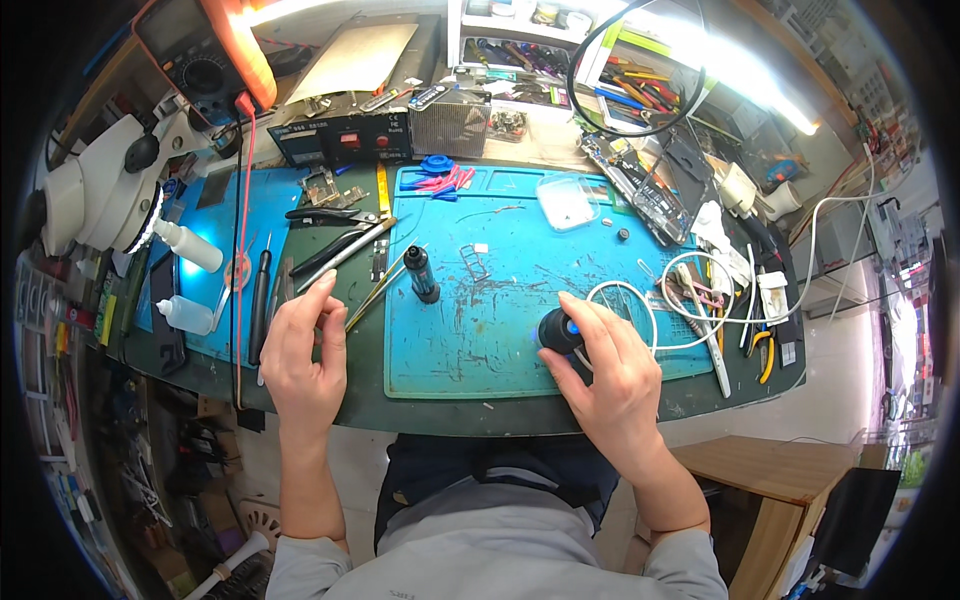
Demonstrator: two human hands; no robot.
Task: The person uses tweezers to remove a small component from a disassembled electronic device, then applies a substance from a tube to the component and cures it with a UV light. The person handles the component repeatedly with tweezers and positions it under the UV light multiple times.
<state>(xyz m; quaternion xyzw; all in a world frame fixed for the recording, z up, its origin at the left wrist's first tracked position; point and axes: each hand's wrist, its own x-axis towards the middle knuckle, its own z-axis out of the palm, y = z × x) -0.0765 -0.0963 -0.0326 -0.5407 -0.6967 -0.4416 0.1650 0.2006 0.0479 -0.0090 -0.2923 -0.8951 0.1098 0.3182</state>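
Note:
My right hand (615, 385) is closed round a short black cylinder with a blue end (560, 331), held over the right part of the blue work mat (470, 365). My left hand (303, 360) is raised at the mat's left side, fingers loosely curled and thumb apart, with nothing visible in it. Just beyond its fingertips lies a slim grey pen-like tool (345, 255). Between my hands, a black cylinder with a translucent blue middle (421, 276) stands upright on the mat. A white cable (655, 330) loops beside my right hand; whether it joins the held cylinder is hidden.
Black-handled pliers (325, 245) and white bottles (186, 314) lie left, below a microscope (100, 190). A clear plastic tub (567, 203) sits at the mat's far side. Yellow-handled cutters (763, 355) are at the right edge. An orange multimeter (205, 65) stands far left.

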